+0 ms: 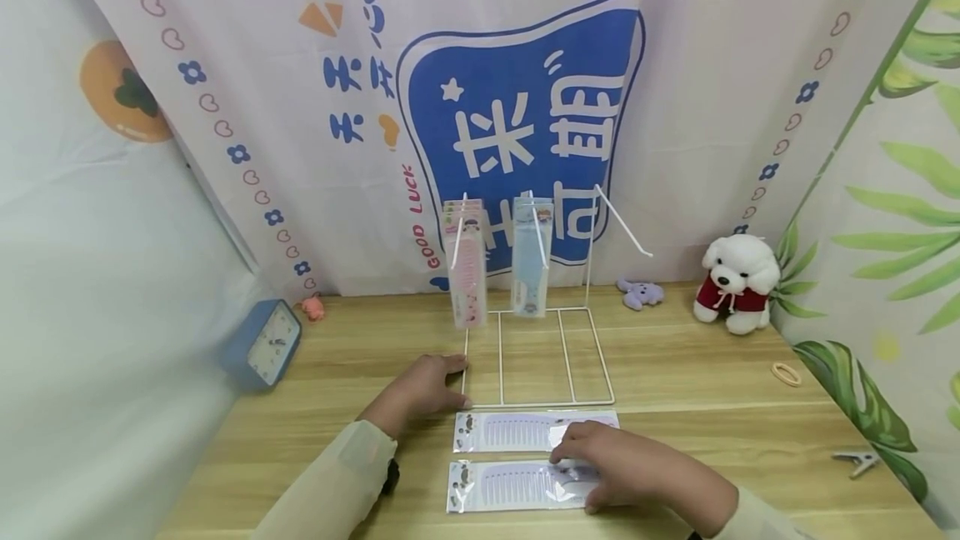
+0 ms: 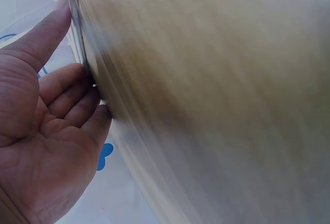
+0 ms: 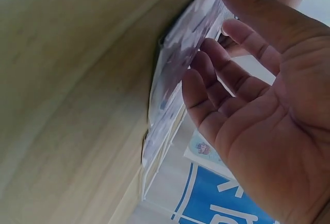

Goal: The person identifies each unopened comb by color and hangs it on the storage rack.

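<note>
Two clear packets with purple combs lie flat on the table, one in front of the other. My right hand (image 1: 618, 465) is over the right part of the nearer comb packet (image 1: 517, 487), its fingertips by the upper edge and its thumb by the lower edge. In the right wrist view the loosely bent fingers (image 3: 196, 92) meet the packet's surface. The farther comb packet (image 1: 510, 432) lies just before the white wire rack (image 1: 555, 403). At the rack's left side rests my left hand (image 1: 423, 390), thumb and fingers spread apart, fingertips at the base wire.
Pink comb packets (image 1: 468, 273) and blue comb packets (image 1: 530, 261) hang on two rack hooks; the right hook (image 1: 626, 223) is bare. A blue clock (image 1: 270, 344) stands left. A plush dog (image 1: 737, 282), a hair tie (image 1: 786, 373) and a clip (image 1: 857, 462) are to the right.
</note>
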### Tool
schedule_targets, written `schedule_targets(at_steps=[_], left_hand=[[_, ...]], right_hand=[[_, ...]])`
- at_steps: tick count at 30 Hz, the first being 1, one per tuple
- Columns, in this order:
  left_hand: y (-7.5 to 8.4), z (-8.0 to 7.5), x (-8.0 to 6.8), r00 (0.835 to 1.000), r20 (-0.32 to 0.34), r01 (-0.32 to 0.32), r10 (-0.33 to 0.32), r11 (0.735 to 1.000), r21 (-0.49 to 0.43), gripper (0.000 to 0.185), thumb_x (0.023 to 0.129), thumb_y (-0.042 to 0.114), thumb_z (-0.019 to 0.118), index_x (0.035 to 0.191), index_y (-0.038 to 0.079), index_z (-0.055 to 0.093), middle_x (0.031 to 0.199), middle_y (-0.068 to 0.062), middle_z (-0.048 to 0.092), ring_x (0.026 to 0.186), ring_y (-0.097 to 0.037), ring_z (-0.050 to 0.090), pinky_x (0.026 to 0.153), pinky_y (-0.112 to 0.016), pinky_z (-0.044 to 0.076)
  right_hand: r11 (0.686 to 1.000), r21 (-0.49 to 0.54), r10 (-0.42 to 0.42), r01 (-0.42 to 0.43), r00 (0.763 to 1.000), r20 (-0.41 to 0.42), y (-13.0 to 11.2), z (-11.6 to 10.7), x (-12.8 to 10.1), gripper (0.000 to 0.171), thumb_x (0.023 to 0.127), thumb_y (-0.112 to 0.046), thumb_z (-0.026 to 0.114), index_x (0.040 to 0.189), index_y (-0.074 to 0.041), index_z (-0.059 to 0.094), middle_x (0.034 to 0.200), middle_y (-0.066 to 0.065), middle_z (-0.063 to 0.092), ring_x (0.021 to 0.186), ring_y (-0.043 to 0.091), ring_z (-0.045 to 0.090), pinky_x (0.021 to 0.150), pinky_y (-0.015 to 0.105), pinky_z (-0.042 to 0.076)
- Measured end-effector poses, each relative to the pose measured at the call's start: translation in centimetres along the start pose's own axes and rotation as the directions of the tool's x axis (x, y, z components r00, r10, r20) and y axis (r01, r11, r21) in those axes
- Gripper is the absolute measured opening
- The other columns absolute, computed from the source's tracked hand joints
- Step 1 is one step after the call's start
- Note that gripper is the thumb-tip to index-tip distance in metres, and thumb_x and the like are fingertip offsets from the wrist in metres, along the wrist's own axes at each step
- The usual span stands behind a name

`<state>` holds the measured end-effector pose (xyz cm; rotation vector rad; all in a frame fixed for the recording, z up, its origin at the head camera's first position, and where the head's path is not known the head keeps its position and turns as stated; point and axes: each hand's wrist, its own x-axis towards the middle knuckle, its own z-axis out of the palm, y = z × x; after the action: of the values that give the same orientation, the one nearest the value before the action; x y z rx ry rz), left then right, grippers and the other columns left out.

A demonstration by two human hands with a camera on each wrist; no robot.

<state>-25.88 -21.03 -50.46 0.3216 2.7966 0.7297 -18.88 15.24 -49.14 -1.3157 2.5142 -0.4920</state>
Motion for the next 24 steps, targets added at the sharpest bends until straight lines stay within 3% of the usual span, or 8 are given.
schedule_targets(at_steps=[14, 24], left_hand=[[-0.25, 0.26, 0.22, 1.000, -0.002, 0.001, -0.001, 1.000, -0.011, 0.077, 0.092, 0.034, 0.090, 0.157, 0.007, 0.059, 0.168, -0.008, 0.052, 0.158, -0.036, 0.046, 0.131, -0.053, 0.038], [-0.32, 0.29, 0.25, 1.000, -0.001, 0.002, -0.002, 1.000, -0.026, 0.078, 0.091, 0.034, 0.090, 0.157, 0.006, 0.058, 0.167, -0.010, 0.052, 0.158, -0.038, 0.045, 0.131, -0.054, 0.038]], right_hand=[[0.999, -0.035, 0.039, -0.039, 0.999, -0.020, -0.30, 0.47, 0.20, 0.065, 0.072, -0.024, 0.099, 0.132, -0.019, 0.073, 0.121, -0.013, 0.068, 0.117, 0.007, 0.058, 0.103, 0.032, 0.057], [0.998, -0.061, 0.024, -0.027, 0.999, -0.041, -0.25, 0.69, 0.39, 0.055, 0.071, -0.027, 0.100, 0.116, -0.021, 0.070, 0.110, -0.015, 0.065, 0.105, 0.001, 0.055, 0.094, 0.028, 0.056]])
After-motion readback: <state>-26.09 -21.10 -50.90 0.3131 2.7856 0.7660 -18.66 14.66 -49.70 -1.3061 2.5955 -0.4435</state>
